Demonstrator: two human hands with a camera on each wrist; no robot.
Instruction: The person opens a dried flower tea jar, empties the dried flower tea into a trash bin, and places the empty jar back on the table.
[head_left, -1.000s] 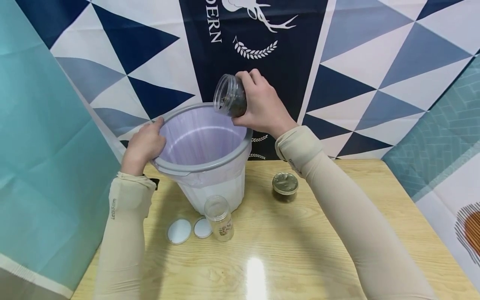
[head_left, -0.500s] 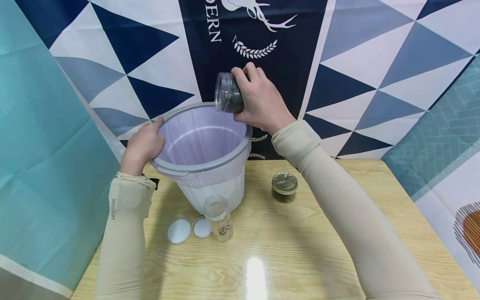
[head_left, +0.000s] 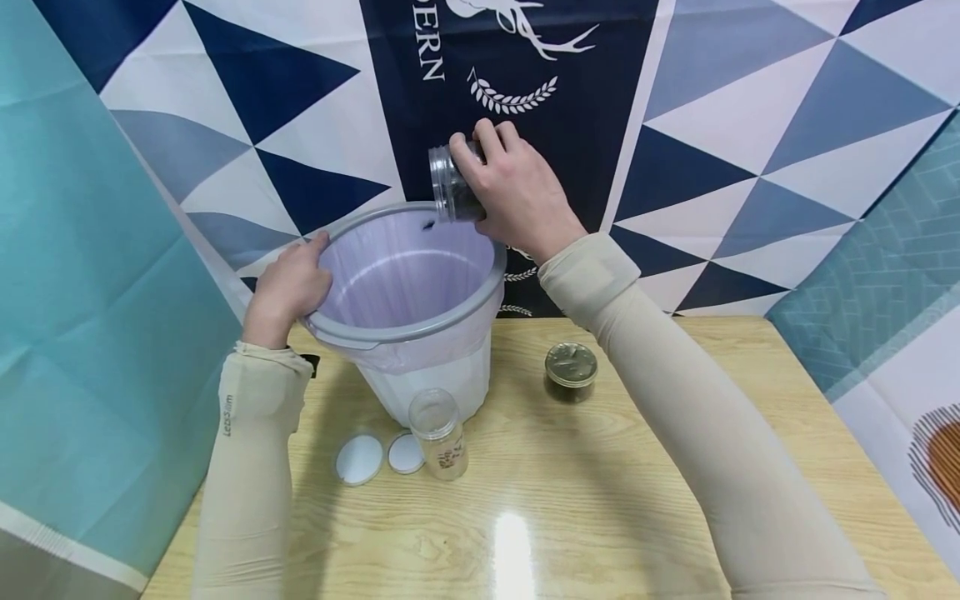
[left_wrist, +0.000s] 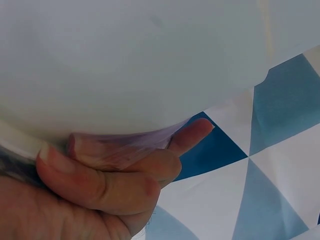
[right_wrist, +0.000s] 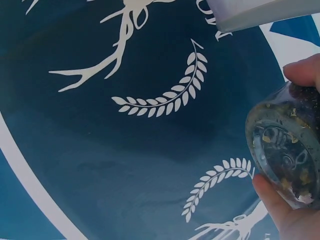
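A white trash can (head_left: 431, 379), lined with a thin purple bag (head_left: 375, 292) under a grey rim, stands at the back of the table. My left hand (head_left: 288, 287) grips its left rim; in the left wrist view the fingers curl with the bag's purple film (left_wrist: 145, 142) over them. Above the can's back right rim, my right hand (head_left: 521, 187) holds a clear jar (head_left: 450, 187) on its side, mouth tipped down to the left. Dark contents show in it, and a small dark bit (head_left: 428, 226) is in the air below the mouth. The right wrist view shows the jar's base (right_wrist: 285, 155).
An uncapped clear jar (head_left: 442, 446) stands in front of the can, beside two white lids (head_left: 359, 460) lying on the table (head_left: 600, 500). Right of the can is a short gold-topped jar (head_left: 571, 371). A patterned curtain (head_left: 697, 167) hangs behind.
My right hand has tilted the jar further, so its mouth faces more downward, and a dark bit now falls from it. The left hand and the can have stayed in place.
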